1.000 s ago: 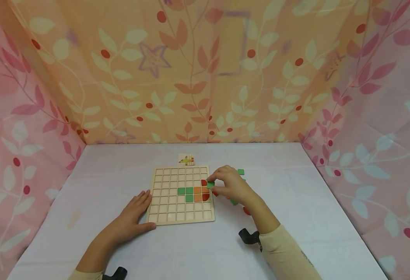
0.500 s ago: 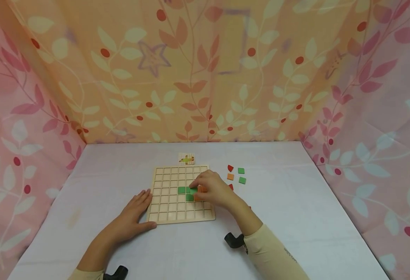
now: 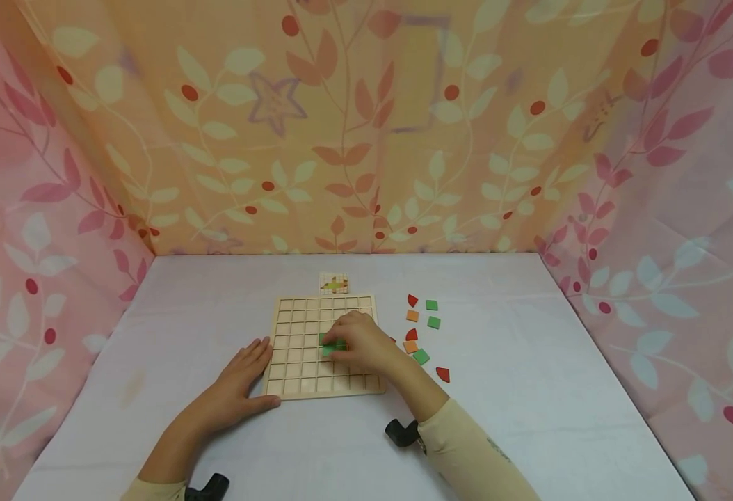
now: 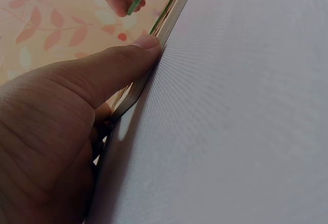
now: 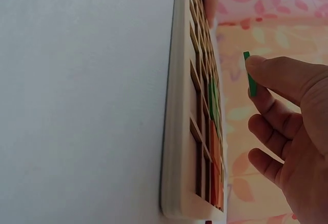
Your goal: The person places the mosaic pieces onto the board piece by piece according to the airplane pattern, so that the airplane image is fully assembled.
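Observation:
My right hand (image 3: 366,344) is over the wooden grid board (image 3: 293,369), pinching a green square tile (image 5: 250,75) between thumb and fingertips. In the right wrist view that tile is held on edge, apart from the board. Green tiles (image 5: 213,98) and orange tiles (image 5: 214,147) sit in the board's cells; the right hand hides part of them in the head view. My left hand (image 3: 235,383) rests at the board's left side, fingers stretched along the edge. Its thumb (image 4: 125,62) touches the front edge near the corner.
Right of the board lie several loose tiles: red quarter-rounds (image 3: 443,375), orange squares (image 3: 412,316) and green squares (image 3: 434,323). A small pattern card (image 3: 334,284) lies behind the board. Flowered curtains (image 3: 366,139) stand around the white-covered table (image 3: 529,390).
My right hand has carried the green tile leftward from the board's right edge to over its middle, uncovering the loose tiles. The left hand has stayed in place.

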Tool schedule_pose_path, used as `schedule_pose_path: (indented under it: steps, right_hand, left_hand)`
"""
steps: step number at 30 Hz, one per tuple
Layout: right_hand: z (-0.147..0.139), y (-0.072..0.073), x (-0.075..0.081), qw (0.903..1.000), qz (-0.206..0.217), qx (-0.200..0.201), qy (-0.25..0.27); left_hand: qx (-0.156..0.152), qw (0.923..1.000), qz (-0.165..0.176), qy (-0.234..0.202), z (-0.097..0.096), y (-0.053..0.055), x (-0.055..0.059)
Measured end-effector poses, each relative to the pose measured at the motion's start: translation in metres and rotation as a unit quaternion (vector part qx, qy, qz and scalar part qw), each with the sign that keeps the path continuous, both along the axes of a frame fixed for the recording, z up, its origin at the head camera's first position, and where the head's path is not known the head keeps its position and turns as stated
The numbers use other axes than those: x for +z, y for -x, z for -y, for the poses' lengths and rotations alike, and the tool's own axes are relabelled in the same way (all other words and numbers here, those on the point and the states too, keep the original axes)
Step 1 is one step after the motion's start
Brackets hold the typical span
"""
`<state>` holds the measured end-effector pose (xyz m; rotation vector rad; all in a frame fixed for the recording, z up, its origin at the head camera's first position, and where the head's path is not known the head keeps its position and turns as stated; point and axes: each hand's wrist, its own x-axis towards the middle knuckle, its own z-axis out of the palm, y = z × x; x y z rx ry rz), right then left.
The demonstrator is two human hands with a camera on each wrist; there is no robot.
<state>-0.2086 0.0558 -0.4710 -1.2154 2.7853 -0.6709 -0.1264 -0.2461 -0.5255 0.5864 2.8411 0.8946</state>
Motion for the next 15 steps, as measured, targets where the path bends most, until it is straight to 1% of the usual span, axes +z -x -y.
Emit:
schedule_pose_path:
  steps: [7, 15]
  right_hand:
    - [0.009, 0.003, -0.004, 0.9998, 0.005, -0.008, -0.019]
    - [0.015, 0.007, -0.014, 0.9979, 0.002, -0.019, -0.062]
  left_hand:
    - [0.002, 1.0000, -0.002, 0.005, 0.000, 0.000, 0.001]
    - [0.002, 1.0000, 0.004, 0.002, -0.001, 0.000, 0.002]
